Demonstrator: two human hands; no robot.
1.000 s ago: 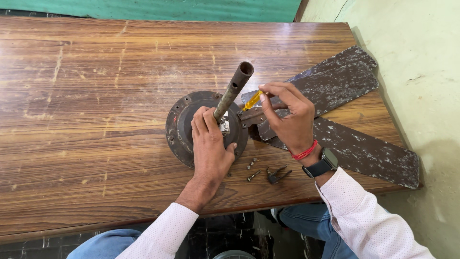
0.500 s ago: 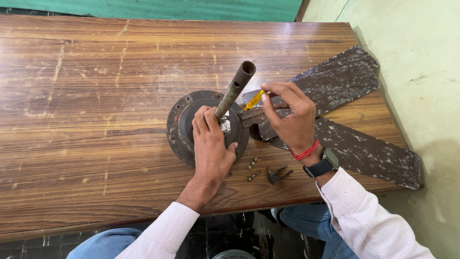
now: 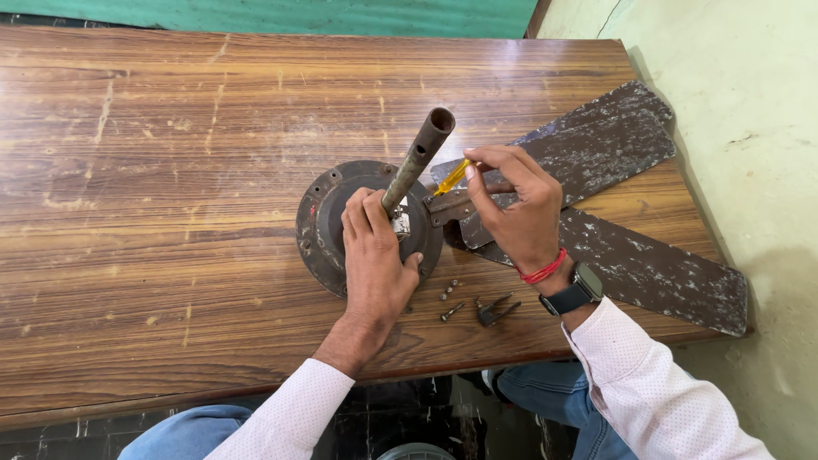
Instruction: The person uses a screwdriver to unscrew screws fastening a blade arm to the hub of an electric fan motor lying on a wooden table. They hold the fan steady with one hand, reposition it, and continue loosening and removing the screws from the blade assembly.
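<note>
- Left hand (image 3: 375,255) lies flat-curled over the round, dark, rusty metal fan motor housing (image 3: 328,217), fingers wrapped about the foot of the grey metal down-rod (image 3: 417,162); it is closed around the rod's base and presses the housing down onto the brown wooden table (image 3: 153,196).
- Nearer the table edge than the housing, just beside the left wrist, lie a few small loose screws (image 3: 449,300) and a small dark metal clip (image 3: 492,310), apart from both hands.
- Right hand (image 3: 515,209), with a red thread and a dark wristwatch (image 3: 573,291) at the wrist, is pinched shut on a yellow-handled screwdriver (image 3: 452,177), whose tip points down toward the housing's right rim, where a blade bracket meets it.
- Beyond and right of the housing, 2 long, worn, dark brown fan blades (image 3: 596,145) fan out across the table toward the pale wall.
- Judged from this, the step in hand is working a blade-mount screw at the housing, with the housing held firm.
- The next move seems to call for the tip seated squarely in the screw head, steady downward push, and the left hand kept braced so the housing cannot spin.
</note>
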